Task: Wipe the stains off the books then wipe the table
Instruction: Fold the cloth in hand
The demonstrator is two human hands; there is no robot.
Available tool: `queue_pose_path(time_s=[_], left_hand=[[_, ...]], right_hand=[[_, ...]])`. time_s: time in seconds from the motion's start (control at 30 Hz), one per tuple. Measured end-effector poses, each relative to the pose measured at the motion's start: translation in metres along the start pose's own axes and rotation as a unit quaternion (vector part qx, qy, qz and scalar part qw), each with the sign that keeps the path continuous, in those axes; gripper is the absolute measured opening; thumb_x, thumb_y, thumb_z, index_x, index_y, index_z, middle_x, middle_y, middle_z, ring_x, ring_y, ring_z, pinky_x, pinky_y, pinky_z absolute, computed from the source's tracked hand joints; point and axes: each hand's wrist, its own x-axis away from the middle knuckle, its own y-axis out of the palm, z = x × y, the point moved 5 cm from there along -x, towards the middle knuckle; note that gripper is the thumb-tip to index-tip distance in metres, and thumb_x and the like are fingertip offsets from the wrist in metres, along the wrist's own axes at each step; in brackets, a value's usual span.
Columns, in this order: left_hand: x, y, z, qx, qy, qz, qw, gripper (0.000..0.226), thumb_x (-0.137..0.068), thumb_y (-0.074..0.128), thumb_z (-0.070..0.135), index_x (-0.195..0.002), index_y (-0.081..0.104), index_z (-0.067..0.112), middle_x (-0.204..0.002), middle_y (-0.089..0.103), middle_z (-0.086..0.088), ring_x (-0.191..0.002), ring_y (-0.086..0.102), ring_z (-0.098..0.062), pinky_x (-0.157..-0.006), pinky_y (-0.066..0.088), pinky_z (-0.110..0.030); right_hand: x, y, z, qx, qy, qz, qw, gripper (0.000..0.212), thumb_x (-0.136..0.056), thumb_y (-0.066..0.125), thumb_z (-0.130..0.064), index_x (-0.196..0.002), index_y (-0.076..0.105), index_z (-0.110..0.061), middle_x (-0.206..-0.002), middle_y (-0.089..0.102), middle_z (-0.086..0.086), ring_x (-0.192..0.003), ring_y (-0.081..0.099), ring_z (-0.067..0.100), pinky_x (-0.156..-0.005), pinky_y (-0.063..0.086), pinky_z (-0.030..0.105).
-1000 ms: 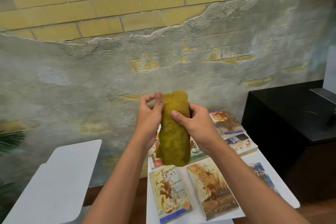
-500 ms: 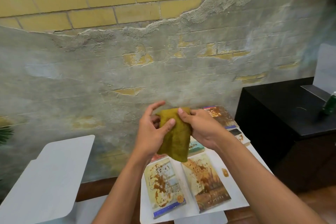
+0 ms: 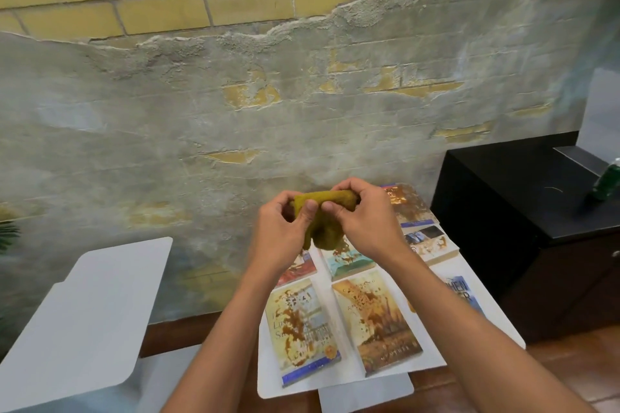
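Note:
A mustard-yellow cloth [image 3: 324, 223] is bunched up in the air above the small white table [image 3: 339, 382]. My left hand [image 3: 283, 233] grips its left side and my right hand [image 3: 364, 223] grips its right side, thumbs pressed into the fabric. Several books with brown stains lie flat on the table: a pale one [image 3: 303, 329] at the near left, a tan one [image 3: 377, 322] beside it, a teal one [image 3: 350, 260] and a red one [image 3: 298, 266] behind, partly hidden by my hands, and two more [image 3: 407, 204] at the far right. My right forearm covers a blue book [image 3: 464, 292].
A black cabinet [image 3: 523, 198] stands to the right of the table with a green bottle [image 3: 609, 179] on it. A white chair [image 3: 87, 308] stands to the left. The plastered brick wall is right behind the table. A brown spot [image 3: 411, 307] marks the table top.
The cloth hung long between my hands a second ago; my hands have since folded and bunched it into a short wad and lowered it toward the books.

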Motion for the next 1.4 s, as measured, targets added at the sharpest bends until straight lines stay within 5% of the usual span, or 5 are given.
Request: queue_pose_path(time_s=[0.47,0.9,1.13,1.27,1.4], left_hand=[[0.014,0.006,-0.008,0.064,-0.078,0.092,0.991,0.047,-0.09,0.044,0.073,-0.098,0.055,0.027,-0.095,0.067,-0.001,-0.09,0.067,-0.018,-0.084,0.057,-0.046],[0.029,0.014,-0.019,0.123,-0.123,0.088,0.981,0.03,-0.101,0.049,0.047,-0.126,0.044,0.031,-0.121,0.057,-0.002,-0.106,0.065,-0.018,-0.065,0.057,-0.021],[0.039,0.024,-0.027,0.326,-0.233,0.05,0.915,0.061,-0.097,0.052,0.056,-0.123,0.062,0.001,-0.115,0.071,-0.019,-0.106,0.07,-0.035,-0.093,0.056,-0.054],[0.043,0.02,-0.042,0.357,-0.265,0.052,0.894,0.049,-0.102,0.049,0.045,-0.131,0.062,0.007,-0.119,0.071,-0.018,-0.112,0.068,-0.035,-0.101,0.048,-0.062],[0.051,0.031,-0.036,0.366,-0.262,0.016,0.893,0.042,-0.104,0.046,0.039,-0.132,0.061,0.011,-0.122,0.07,-0.017,-0.114,0.067,-0.034,-0.103,0.048,-0.058]], right_hand=[[0.024,0.038,0.0,-0.196,0.139,-0.1,0.966,0.053,-0.085,0.054,-0.061,-0.123,0.051,-0.025,-0.114,0.065,-0.007,-0.105,0.064,0.01,-0.092,0.055,0.041],[0.031,0.014,-0.014,-0.056,0.005,0.106,0.993,0.031,-0.091,0.068,-0.035,-0.119,0.064,-0.023,-0.099,0.066,-0.016,-0.092,0.061,-0.003,-0.078,0.052,0.016],[0.041,0.02,-0.015,-0.136,-0.124,-0.135,0.974,0.024,-0.087,0.065,-0.015,-0.11,0.074,-0.012,-0.099,0.071,-0.001,-0.094,0.066,0.017,-0.081,0.055,0.035],[0.031,-0.008,-0.003,-0.092,-0.038,0.03,0.995,0.025,-0.095,0.063,-0.022,-0.119,0.067,-0.019,-0.105,0.067,-0.009,-0.097,0.063,0.005,-0.081,0.056,0.03],[0.04,0.014,0.016,-0.223,0.189,-0.133,0.947,0.057,-0.091,0.058,-0.052,-0.14,0.048,-0.025,-0.126,0.06,-0.006,-0.11,0.061,0.011,-0.079,0.054,0.027]])
